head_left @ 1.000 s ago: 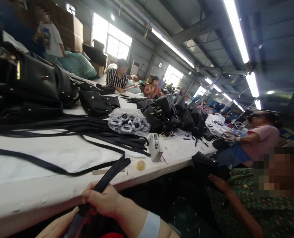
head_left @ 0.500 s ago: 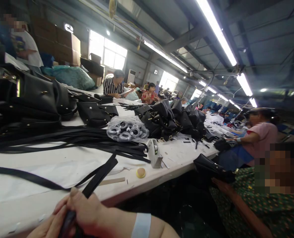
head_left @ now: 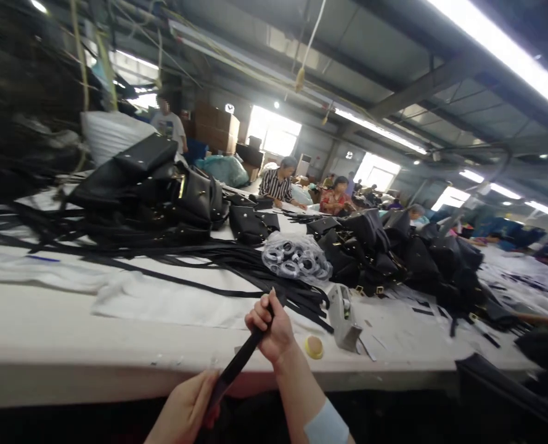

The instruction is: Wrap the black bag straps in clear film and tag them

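A flat black strap (head_left: 239, 362) runs slantwise between my two hands at the near edge of the table. Low in the view, my left hand (head_left: 185, 402) is closed around its lower end. Higher up and to the right, my right hand (head_left: 274, 327) grips the strap in a fist with the thumb on top. Just beyond my right hand lies a heap of long black straps (head_left: 237, 262). To its right are a grey dispenser-like device (head_left: 344, 320) and a small round yellow-rimmed thing (head_left: 314, 347).
The white table (head_left: 70, 327) stretches across the view. A see-through plastic bag of rings (head_left: 296, 259) lies behind the straps. Black handbags are piled at left (head_left: 139, 191) and right (head_left: 370, 243). Co-workers sit across the table, one in a striped shirt (head_left: 276, 184).
My view has swung left and levelled. My hands, close together before, are now apart, with the right one farther up and the strap stretched between them.
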`<state>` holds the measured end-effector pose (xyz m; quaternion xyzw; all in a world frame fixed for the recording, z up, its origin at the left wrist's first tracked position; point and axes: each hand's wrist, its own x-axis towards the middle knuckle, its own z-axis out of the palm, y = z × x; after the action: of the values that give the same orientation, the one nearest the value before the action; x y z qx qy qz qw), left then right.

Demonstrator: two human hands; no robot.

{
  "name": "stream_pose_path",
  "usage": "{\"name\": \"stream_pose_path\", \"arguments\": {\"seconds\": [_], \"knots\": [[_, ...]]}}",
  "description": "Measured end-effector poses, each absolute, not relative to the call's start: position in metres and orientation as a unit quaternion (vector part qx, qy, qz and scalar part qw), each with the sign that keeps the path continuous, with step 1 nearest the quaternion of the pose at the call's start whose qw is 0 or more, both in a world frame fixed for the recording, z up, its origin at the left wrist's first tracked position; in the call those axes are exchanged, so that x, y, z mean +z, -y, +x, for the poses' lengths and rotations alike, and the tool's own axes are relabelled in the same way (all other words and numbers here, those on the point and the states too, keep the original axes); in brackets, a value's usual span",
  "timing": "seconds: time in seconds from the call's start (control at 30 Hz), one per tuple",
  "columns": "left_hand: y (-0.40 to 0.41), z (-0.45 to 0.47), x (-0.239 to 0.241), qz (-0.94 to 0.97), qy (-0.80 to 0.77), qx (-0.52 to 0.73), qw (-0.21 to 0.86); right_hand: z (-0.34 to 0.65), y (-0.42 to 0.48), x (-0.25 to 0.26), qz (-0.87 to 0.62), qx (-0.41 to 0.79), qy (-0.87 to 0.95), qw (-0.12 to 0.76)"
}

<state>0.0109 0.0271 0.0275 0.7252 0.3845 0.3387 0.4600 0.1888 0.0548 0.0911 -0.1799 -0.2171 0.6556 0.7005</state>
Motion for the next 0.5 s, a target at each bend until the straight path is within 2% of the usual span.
{"name": "stream_pose_path", "arguments": {"seconds": [0.1, 0.23, 0.33, 0.5], "knots": [[-0.034, 0.022, 0.032, 0.713, -0.384, 0.357, 0.466, 0.158, -0.049, 0.074, -0.223, 0.659, 0.258, 0.671], [-0.037, 0.019, 0.033, 0.721, -0.397, 0.414, 0.388, 0.159, -0.041, 0.079, -0.199, 0.702, 0.239, 0.641], [-0.031, 0.007, 0.030, 0.742, -0.384, 0.406, 0.370, 0.191, -0.049, 0.096, -0.127, 0.714, 0.173, 0.667], [-0.015, -0.012, 0.020, 0.741, -0.387, 0.376, 0.399, 0.236, -0.061, 0.109, -0.034, 0.685, 0.120, 0.718]]}}
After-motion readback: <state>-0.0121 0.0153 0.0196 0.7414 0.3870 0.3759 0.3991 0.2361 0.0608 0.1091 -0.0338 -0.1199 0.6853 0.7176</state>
